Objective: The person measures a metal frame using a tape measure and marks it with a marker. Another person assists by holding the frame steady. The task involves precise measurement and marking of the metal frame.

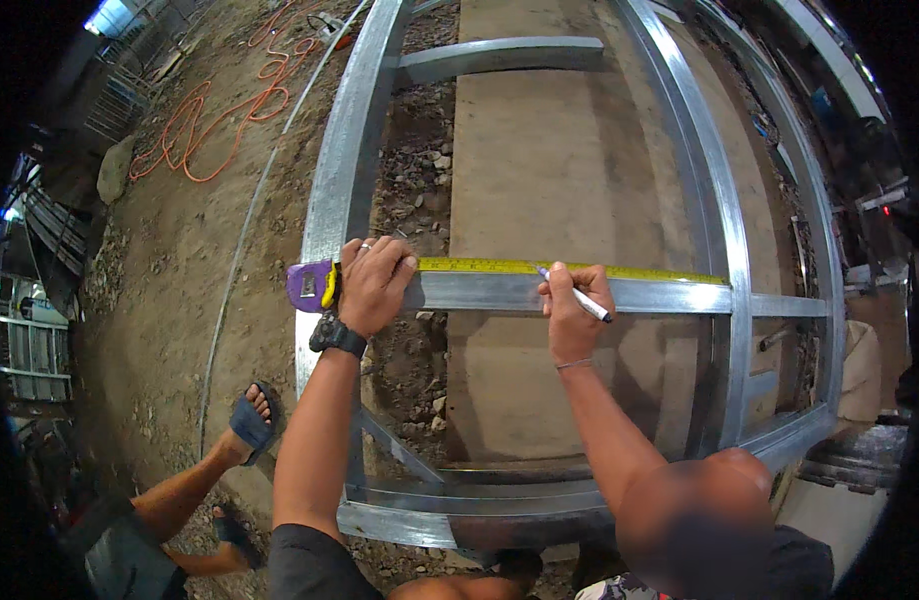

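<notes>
Here we are at the metal frame, and both hands are busy along its crossbar (479,292). The tape (629,270) lies stretched out on top of it, bright yellow, running from the left rail (339,175) across to the right rail (724,215). Its purple case (304,287) sits on the left rail, yellow catch facing the hand.

Left hand (376,275) now: palm down, right beside the case, fingers bent over the tape where it leaves the left rail. Whether they're clamped on it or just lying there, I can't tell from here. There's a ring on one finger and a black watch (337,335) at the wrist.

And the right hand (579,298)! Fingers together, closed on a white marker (589,304), held slanting, its upper-left end right at the tape, near the middle of the crossbar. Touching or just short? Too small to say.

Beneath the frame, a broad brown slab (519,170) with stones along its left edge. Over on the dirt, an orange cord (274,95) sprawls in loops, and down at lower left there's another person's sandalled foot (254,420).
</notes>
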The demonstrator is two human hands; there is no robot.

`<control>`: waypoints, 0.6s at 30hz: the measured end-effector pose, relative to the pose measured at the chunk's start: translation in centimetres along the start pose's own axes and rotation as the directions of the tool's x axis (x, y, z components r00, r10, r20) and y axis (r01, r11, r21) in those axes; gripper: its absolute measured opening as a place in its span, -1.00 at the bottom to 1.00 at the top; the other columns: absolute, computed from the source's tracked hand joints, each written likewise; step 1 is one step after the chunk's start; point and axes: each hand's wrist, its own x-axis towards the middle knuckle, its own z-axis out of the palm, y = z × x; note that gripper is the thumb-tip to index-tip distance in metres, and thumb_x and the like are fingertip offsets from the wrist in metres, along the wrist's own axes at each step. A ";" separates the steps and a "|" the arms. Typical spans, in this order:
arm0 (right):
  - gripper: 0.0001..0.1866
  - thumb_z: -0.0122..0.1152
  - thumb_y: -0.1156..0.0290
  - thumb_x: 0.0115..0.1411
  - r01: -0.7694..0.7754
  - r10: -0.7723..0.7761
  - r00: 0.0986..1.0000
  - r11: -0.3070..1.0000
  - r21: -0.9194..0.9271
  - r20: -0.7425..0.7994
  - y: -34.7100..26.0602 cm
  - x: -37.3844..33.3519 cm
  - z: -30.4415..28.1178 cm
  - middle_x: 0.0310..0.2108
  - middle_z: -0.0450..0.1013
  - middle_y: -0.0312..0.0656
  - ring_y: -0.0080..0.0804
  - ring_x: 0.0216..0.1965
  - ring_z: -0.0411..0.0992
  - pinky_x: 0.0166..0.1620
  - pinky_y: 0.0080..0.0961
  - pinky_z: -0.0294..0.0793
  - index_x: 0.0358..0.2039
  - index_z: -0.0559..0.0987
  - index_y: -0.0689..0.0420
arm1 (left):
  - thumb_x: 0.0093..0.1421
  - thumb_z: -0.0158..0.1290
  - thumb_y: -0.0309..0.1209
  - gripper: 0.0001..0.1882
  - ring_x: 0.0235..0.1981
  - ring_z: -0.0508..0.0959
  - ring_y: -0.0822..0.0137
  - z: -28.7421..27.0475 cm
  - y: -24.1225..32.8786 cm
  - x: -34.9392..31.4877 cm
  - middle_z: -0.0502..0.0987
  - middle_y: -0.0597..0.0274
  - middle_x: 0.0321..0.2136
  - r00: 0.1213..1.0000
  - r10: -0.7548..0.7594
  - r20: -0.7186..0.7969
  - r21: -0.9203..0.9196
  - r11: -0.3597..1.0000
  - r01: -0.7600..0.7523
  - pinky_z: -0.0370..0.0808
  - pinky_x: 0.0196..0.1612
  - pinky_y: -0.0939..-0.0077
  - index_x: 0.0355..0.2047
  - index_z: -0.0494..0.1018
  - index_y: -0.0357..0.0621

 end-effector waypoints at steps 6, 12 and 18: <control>-0.74 0.41 0.43 0.36 0.207 -0.192 0.975 0.966 -0.156 0.109 0.9 -0.9 1.2 -0.55 0.58 -0.27 -0.66 -0.51 0.48 -0.40 -0.55 0.50 -0.43 0.51 0.16 | 0.40 0.11 -0.29 -0.85 -0.16 0.53 0.06 0.6 -0.6 -0.1 0.52 0.18 -0.34 1.000 -0.003 -0.011 -0.004 1.000 0.003 0.25 0.15 0.13 -0.27 0.51 -0.06; -0.76 0.37 0.43 0.40 0.204 -0.149 0.962 0.949 -0.241 0.230 1.5 -0.7 1.7 -0.50 0.62 -0.22 -0.67 -0.45 0.53 -0.35 -0.60 0.53 -0.38 0.50 0.17 | 0.40 0.11 -0.28 -0.84 -0.18 0.52 0.08 0.3 -0.3 0.0 0.50 0.18 -0.35 1.000 0.009 -0.024 -0.015 1.000 -0.010 0.25 0.10 0.15 -0.29 0.51 -0.05; -0.73 0.36 0.42 0.40 0.295 -0.207 0.924 0.921 -0.253 0.321 0.0 -1.1 3.5 -0.55 0.54 -0.30 -0.70 -0.48 0.44 -0.40 -0.61 0.45 -0.41 0.48 0.18 | 0.39 0.12 -0.30 -0.84 -0.20 0.51 0.09 0.0 -0.7 -0.1 0.50 0.20 -0.35 1.000 -0.005 0.005 0.022 1.000 0.005 0.24 0.05 0.18 -0.33 0.50 -0.05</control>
